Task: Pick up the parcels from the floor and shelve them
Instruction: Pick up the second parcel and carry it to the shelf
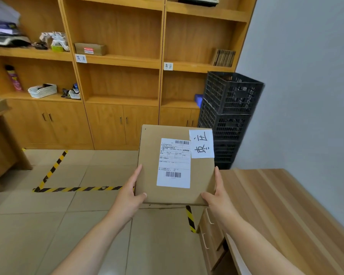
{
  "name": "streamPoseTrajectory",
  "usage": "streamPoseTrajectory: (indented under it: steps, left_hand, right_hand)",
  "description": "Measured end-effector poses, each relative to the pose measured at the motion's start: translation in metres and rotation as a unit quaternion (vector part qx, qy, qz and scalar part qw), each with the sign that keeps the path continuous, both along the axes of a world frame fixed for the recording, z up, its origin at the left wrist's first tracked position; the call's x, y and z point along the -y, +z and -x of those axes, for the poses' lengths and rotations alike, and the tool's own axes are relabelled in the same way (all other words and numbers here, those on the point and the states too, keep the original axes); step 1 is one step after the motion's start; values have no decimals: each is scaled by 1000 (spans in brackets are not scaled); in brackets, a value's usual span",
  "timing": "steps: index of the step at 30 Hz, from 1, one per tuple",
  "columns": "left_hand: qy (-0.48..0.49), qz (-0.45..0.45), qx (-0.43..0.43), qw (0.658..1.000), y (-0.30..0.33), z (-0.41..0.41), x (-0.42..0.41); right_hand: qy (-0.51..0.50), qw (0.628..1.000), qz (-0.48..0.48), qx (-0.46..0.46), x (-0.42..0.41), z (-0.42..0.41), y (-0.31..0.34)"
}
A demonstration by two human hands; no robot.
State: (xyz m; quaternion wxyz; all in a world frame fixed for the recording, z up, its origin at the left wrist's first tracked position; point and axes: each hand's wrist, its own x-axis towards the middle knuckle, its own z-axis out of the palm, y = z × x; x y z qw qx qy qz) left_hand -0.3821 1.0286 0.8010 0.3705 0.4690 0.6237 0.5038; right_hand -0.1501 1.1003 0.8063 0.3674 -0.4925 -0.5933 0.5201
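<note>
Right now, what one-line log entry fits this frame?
phase: carry | parcel: off floor, label up | left hand: on left edge | right hand: on right edge | shelf: ahead, not reached

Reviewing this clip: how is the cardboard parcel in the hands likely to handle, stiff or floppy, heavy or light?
The cardboard parcel probably stays stiff: its flat face and edges show no sag. It seems fairly light, since the left hand and right hand hold it up by the near corners alone. The plain cardboard likely grips well.

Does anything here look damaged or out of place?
Nothing serious. The parcel, held by the left hand and right hand, looks intact; only its handwritten label sits turned sideways.
</note>
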Motion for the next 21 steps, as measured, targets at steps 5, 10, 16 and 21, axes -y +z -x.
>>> streamPoseTrajectory:
  steps: [5,10,16,21]
  left_hand:
    - [25,17,-42,999,1,21,-77]
    - [48,19,-86,995,19,33,-167]
    - [72,11,-67,995,28,42,-254]
    - [82,1,-98,992,24,52,-309]
  right_hand:
    - [31,999,-2,13,-90,22,0]
    - [58,998,-22,30,-190,37,13]
    - [102,994,-14,38,-290,51,25]
    - [127,989,-56,56,-347,66,25]
